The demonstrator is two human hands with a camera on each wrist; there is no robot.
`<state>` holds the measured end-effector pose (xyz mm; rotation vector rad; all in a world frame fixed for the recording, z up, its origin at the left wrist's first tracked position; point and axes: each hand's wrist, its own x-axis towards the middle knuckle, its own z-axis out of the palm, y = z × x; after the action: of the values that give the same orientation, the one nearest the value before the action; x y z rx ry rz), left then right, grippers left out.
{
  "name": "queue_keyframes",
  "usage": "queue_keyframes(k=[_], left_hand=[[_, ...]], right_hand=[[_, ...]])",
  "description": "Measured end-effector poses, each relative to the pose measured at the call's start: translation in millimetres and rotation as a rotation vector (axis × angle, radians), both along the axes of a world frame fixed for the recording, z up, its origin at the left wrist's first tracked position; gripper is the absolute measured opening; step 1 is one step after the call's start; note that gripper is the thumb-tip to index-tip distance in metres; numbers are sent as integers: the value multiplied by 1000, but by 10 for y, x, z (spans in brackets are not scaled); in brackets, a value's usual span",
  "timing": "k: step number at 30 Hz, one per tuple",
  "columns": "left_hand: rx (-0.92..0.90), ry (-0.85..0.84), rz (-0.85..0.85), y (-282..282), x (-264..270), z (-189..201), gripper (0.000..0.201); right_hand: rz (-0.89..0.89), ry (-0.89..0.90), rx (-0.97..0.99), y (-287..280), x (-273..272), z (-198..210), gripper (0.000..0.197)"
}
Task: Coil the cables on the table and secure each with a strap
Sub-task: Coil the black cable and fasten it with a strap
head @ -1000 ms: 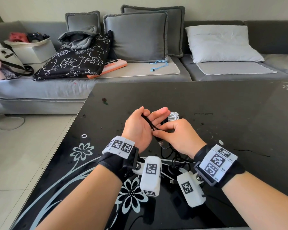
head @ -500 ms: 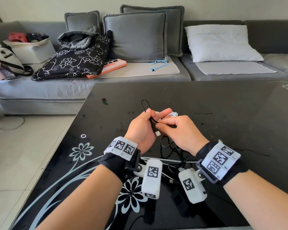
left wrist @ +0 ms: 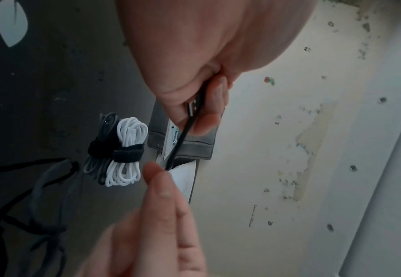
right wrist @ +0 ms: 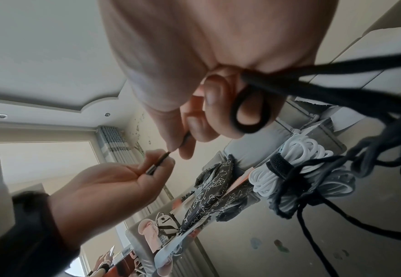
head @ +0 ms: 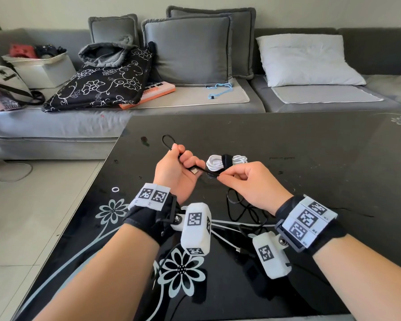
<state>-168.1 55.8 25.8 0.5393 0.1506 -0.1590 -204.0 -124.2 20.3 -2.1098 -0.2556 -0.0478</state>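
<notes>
Holding: both hands grip one black cable (head: 203,170) above the black table (head: 310,144), a short taut span running between them.
Left hand (head: 175,170): fingers curled round the cable; a small loop (head: 168,142) sticks out past the knuckles toward the sofa (head: 56,126); the metal plug (head: 194,170) lies against the palm, tip toward the wrist.
Right hand (head: 248,184): thumb and forefinger pinch the cable; other fingers curled in.
Cable axis: the held span runs left to right, sloping slightly down toward the right hand.
Cable slack: hangs below the right hand in loose tangled loops (head: 241,209) on the table.
Finished bundle: a white cable (head: 226,161), coiled, long axis left to right, lies on the table just beyond the hands.
Strap (head: 227,159): black, wrapped round the bundle's middle.
</notes>
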Motion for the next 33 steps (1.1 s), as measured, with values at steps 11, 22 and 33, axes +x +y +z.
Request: queue_keyframes(k=[11, 22, 33], left_hand=[[248, 14, -16, 0, 14, -40, 35], [701, -31, -100, -105, -75, -37, 29], [987, -92, -336, -144, -113, -74, 23]], right_hand=[[32, 64, -59, -58, -21, 71, 13], [32, -52, 25, -94, 33, 76, 4], [72, -107, 81, -89, 20, 178, 8]])
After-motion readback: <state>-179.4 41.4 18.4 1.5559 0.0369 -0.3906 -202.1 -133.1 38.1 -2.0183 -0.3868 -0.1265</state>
